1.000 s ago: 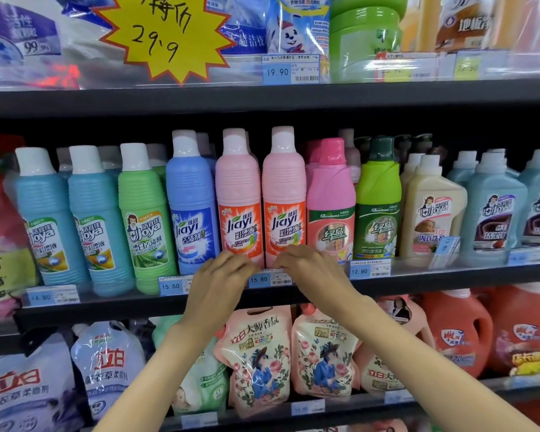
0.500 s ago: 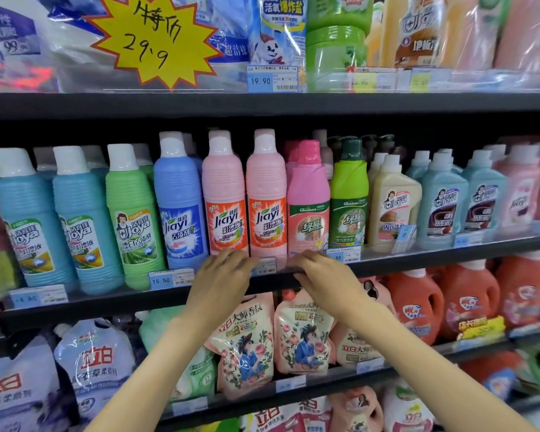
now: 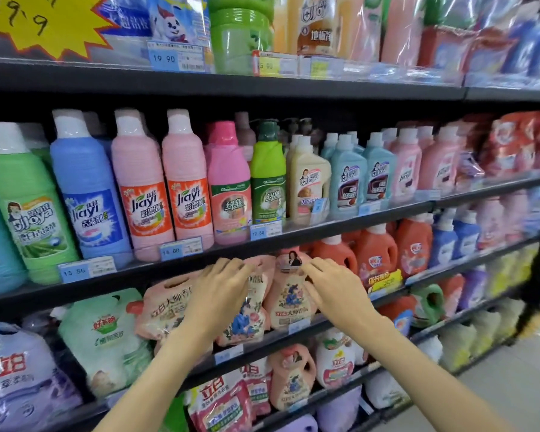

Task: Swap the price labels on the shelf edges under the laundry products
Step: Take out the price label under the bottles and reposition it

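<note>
Two hands: left hand [image 3: 222, 294] and right hand [image 3: 332, 288] have dropped from the shelf edge [image 3: 262, 241], now before the pouches [image 3: 289, 294].
Fingers: loosely apart, holding nothing.
Label: 15.80 price label [image 3: 181, 249] sits seated under the pink Jiayi bottles [image 3: 166, 185].
Meaning: probably this label finished; 12.80 label [image 3: 265, 230] likely next.
</note>
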The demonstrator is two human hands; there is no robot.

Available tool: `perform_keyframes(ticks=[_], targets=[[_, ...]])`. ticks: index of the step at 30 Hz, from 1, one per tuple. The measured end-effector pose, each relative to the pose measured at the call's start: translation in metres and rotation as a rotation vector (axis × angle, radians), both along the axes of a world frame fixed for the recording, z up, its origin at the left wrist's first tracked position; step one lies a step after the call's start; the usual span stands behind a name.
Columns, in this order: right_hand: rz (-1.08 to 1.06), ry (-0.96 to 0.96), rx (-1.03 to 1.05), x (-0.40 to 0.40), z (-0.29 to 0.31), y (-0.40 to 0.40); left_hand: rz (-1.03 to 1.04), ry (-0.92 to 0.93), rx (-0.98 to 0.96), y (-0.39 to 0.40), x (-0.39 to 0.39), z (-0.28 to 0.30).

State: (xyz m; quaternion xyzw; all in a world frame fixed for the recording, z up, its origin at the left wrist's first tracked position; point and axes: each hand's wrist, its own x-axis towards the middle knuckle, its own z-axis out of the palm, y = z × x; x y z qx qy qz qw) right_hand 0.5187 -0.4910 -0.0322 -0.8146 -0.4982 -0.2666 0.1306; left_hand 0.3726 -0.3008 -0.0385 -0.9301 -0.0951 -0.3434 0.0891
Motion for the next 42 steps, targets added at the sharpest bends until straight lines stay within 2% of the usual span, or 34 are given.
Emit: perform_keyframes(ticks=[8,20,27,34,42], targets=[[-0.032,-0.03,-0.009,0.063,0.012,-0.04,-0.03,-0.069,0.045,-0.04,0.069,0.015],[0.117,-0.12,0.026,0.193,0.035,-0.066,0.116,-0.138,0.013,-0.083,0.173,0.022],[0.182,-0.067,0.007,0.234,0.035,-0.052,0.22,-0.186,0.023,-0.084,0.204,0.025],[0.217,-0.102,0.011,0.256,0.047,-0.02,0.255,-0.216,0.055,-0.06,0.225,0.044],[0.279,-0.099,0.075,0.264,0.067,0.015,0.217,-0.14,0.101,-0.03,0.255,0.066]])
